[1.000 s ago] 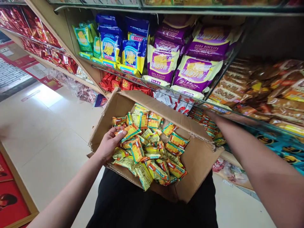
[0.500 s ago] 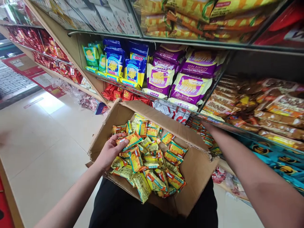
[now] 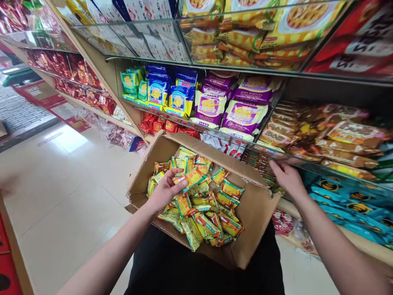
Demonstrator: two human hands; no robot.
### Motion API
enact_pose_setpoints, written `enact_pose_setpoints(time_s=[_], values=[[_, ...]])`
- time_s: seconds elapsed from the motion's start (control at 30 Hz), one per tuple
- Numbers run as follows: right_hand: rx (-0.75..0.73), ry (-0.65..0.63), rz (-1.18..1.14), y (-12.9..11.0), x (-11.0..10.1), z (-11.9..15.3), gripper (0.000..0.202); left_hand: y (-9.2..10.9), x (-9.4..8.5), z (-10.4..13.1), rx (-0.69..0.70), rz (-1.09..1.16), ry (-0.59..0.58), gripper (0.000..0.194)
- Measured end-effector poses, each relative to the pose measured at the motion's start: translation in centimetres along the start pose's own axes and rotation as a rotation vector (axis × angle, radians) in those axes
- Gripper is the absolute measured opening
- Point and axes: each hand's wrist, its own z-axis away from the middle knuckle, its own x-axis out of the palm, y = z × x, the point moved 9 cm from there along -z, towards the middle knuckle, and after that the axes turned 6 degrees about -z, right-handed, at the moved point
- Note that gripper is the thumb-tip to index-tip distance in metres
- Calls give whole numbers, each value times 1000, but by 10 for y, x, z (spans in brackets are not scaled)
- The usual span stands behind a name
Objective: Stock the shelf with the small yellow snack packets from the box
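Dozens of small wrapped snack packets [image 3: 198, 221] fill a cardboard carton [image 3: 256, 221] resting on a person's lap as the left hand [image 3: 166, 192] pinches one snack packet [image 3: 190, 179] just above the heap. The left grip is clamped, thumb across the near face and fingers behind, with only a narrow gap taken up by the packet. The right hand [image 3: 287, 176] reaches to the lower shelf, fingers bent beside the glass edge [image 3: 294, 157], next to stacked narrow packets [image 3: 260, 164]; whether its grip is closed on anything cannot be told.

The carton is plain brown corrugated board, its rim ragged and frayed, its long side leaning against the shelving and its right end bare inside. The wrappers are glossy, crinkled film with crimped ends, oblong and softly puffed. The held packet lies tilted, its orange and yellow face up with a green edge and a small white patch; those in the heap lie at all angles, some showing pale yellow sides covered in fine print.

Behind the carton, glass dividers separate purple packs marked "Soda Biscuits" [image 3: 244, 116], blue-and-yellow packs [image 3: 158, 90] and green packs [image 3: 129, 83]. Brown-wrapped snacks [image 3: 350, 133] are piled to the right, above shiny teal packs [image 3: 359, 209]. Black trousers [image 3: 202, 272] support the carton over a pale, glossy tiled floor [image 3: 61, 196].
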Motion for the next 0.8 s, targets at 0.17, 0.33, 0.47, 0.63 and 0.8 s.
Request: enact_pose_setpoints(time_s=[0.17, 0.33, 0.47, 0.63, 0.8], values=[[-94, 97, -82, -51, -45, 115, 30, 1, 69, 18, -22, -53, -392, 40], [13, -136, -305, -85, -25, 171, 52, 6, 147, 49, 44, -126, -727, 41], [196, -408, -571, -77, -4, 180, 41, 7, 178, 63, 36, -53, -847, 44], [525, -169, -851, -26, -27, 164, 35, 10, 162, 62, 137, -88, -815, 45], [628, 242, -1058, 38, -42, 126, 40, 8, 91, 26, 393, -662, -402, 27]])
